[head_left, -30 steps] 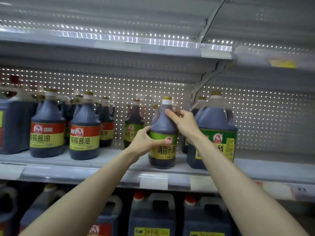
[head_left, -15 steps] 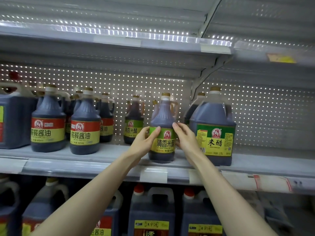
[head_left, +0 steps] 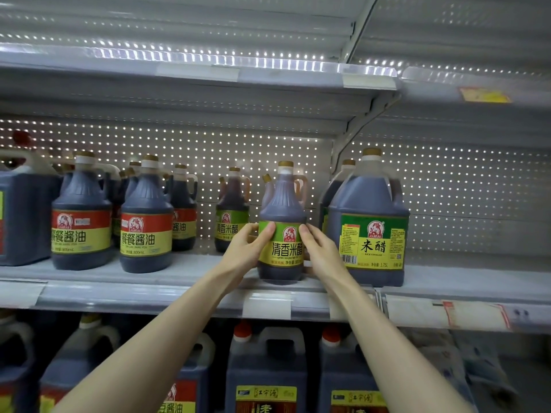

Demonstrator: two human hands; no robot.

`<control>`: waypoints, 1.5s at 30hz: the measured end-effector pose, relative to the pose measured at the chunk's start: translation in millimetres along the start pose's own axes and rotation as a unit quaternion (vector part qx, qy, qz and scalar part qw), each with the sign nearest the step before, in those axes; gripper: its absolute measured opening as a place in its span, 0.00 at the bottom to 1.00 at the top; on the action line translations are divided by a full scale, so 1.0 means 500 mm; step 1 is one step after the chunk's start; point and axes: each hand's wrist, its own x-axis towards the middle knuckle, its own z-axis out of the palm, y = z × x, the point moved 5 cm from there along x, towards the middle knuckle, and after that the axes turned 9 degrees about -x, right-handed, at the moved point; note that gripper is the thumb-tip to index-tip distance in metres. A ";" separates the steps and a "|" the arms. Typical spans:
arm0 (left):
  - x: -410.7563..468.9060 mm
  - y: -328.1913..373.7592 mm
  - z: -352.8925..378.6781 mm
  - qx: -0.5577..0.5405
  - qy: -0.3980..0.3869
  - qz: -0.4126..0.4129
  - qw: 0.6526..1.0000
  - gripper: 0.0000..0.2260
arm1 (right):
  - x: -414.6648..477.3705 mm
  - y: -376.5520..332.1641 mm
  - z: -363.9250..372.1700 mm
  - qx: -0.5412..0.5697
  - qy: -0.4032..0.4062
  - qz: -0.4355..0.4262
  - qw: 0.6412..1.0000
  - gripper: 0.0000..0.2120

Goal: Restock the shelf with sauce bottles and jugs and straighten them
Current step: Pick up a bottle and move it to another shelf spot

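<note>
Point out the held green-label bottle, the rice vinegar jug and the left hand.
green-label bottle (head_left: 281, 201): head view, dark shoulder.
rice vinegar jug (head_left: 367, 195): head view, body above label.
left hand (head_left: 242, 254): head view, its back.

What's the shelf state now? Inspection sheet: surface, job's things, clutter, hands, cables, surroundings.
Surface: grey metal shelf, price strip along its front edge.
Job's things: green-label bottle upright near the shelf front, label facing out; large jug just right of it; red-label bottles in rows at left.
Clutter: nothing seen.
Hands: left hand and right hand hold the green-label bottle by its sides.
Cables: nothing seen.
Surroundings: perforated back panel; square jugs on the shelf below.
</note>
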 end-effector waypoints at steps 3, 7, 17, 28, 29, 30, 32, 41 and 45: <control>0.002 0.000 0.003 0.004 -0.003 0.005 1.000 0.18 | 0.002 0.005 -0.003 0.013 0.000 0.003 1.000 0.20; 0.005 0.000 0.007 0.008 -0.003 0.008 1.000 0.18 | 0.004 0.009 -0.003 0.016 0.002 0.002 1.000 0.19; 0.001 -0.005 0.010 -0.006 -0.014 -0.018 1.000 0.17 | 0.017 0.017 0.000 -0.025 -0.001 0.011 1.000 0.19; 0.002 -0.007 0.005 -0.017 -0.030 0.001 0.999 0.13 | 0.017 0.016 0.005 -0.040 -0.007 0.006 0.999 0.21; 0.003 -0.009 0.004 -0.018 -0.031 0.000 0.999 0.13 | 0.018 0.018 0.005 -0.042 -0.006 0.005 0.999 0.21; 0.003 -0.009 0.005 -0.019 -0.032 -0.001 0.999 0.13 | 0.018 0.018 0.004 -0.043 -0.005 0.003 0.999 0.21; 0.003 -0.010 0.006 -0.019 -0.036 -0.003 0.999 0.14 | 0.018 0.019 0.003 -0.042 -0.003 0.001 0.999 0.21; 0.002 -0.008 0.009 -0.024 -0.038 -0.009 0.999 0.13 | 0.014 0.019 0.002 -0.037 0.003 0.008 0.999 0.21; -0.001 -0.002 0.009 -0.025 -0.038 -0.016 0.999 0.12 | 0.015 0.018 0.004 -0.044 0.002 0.008 0.999 0.19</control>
